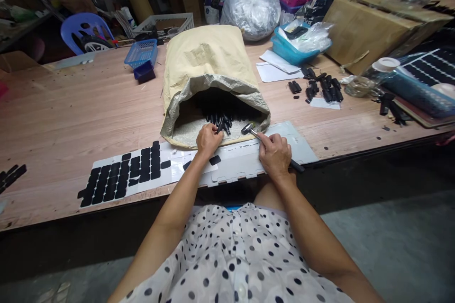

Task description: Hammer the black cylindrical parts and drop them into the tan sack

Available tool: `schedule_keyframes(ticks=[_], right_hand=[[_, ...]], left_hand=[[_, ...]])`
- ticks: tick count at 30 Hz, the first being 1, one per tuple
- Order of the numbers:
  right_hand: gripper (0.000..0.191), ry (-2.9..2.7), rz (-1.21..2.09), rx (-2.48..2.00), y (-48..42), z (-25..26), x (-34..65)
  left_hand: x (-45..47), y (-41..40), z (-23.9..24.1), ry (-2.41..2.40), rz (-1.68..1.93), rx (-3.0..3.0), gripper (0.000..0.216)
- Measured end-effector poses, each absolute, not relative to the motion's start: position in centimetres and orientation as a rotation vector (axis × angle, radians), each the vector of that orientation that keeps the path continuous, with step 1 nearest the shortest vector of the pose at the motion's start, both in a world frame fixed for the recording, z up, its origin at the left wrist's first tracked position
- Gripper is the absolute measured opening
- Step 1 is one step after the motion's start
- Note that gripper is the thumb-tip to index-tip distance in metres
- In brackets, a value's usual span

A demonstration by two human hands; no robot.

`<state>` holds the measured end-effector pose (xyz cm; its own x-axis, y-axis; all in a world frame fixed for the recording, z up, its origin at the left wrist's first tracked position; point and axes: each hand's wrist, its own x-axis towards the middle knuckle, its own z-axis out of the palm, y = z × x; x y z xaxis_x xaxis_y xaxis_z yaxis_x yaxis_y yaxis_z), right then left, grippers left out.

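A large yellow sack (213,52) lies on the table, its mouth facing me and several small black parts (227,118) inside. At the sack's opening, my left hand (209,139) has its fingers closed on one black part (221,125). My right hand (275,154) grips a small hammer (250,129), its metal head at the right lip of the sack and its dark handle end sticking out below the hand. Beneath both hands lies a pale grey board (295,139). To the left is a white sheet with rounded black stickers (113,177); a few loose stickers (214,160) lie nearer.
A pile of black parts (325,87) sits at the right of the wooden table (124,104). Behind it stand a teal basket (293,54) with plastic bags and a cardboard box (373,28). A blue basket (142,52) is at the back left.
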<state>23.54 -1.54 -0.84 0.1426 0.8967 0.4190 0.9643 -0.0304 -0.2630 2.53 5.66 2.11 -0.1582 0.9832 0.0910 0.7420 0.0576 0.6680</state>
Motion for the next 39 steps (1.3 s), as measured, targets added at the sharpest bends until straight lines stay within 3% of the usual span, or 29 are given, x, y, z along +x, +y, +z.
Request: schedule_keyframes(ticks=[9, 22, 34, 39], right_hand=[[0.036, -1.751, -0.146, -1.989, -1.6, -0.5, 23.5], [0.032, -1.734, -0.139, -1.98, -1.1, -0.8, 24.4], [0.036, -1.802, 0.285, -1.556, -6.7, 2.0, 22.3], [0.035, -1.864, 0.27, -1.553, -7.9, 2.3, 21.2]], left_hand=[[0.5, -0.4, 2.5, 1.386, 0.756, 1.977, 0.007], [1.0, -0.2, 0.6, 1.355, 0.801, 2.066, 0.011], [1.4, -0.1, 0.6, 1.37, 0.802, 1.958, 0.01], [1.5, -0.1, 0.7, 1.365, 0.792, 1.932, 0.008]])
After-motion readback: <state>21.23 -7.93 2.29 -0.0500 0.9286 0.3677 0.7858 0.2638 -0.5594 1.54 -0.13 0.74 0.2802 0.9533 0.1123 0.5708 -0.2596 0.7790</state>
